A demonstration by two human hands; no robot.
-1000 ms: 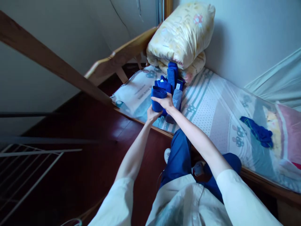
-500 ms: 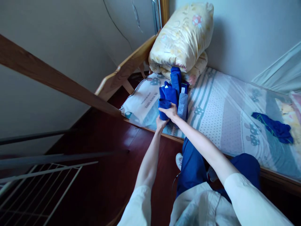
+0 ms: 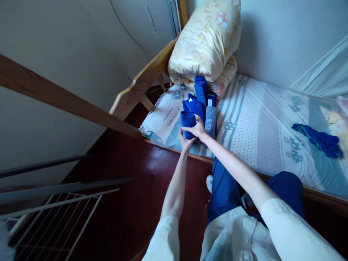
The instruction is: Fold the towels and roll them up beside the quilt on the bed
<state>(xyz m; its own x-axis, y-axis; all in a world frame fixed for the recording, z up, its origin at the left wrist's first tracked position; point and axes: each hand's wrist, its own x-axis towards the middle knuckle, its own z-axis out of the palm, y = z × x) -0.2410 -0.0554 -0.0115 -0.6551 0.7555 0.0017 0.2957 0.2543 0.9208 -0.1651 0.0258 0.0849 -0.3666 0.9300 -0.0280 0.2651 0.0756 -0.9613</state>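
Unrolling could spoil the blue roll (image 3: 187,120) at centre frame if pressure eases; left hand (image 3: 186,144) cups its base, right hand (image 3: 199,128) clasps its side.

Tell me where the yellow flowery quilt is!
In the head view, the yellow flowery quilt is at top middle, on the bed, beside the wooden headboard, right behind the blue clothes.

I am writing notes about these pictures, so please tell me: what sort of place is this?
It looks like a bedroom: a sheet with mushroom prints covers a bed, a wooden headboard stands at one end, and a rolled yellow quilt lies there.
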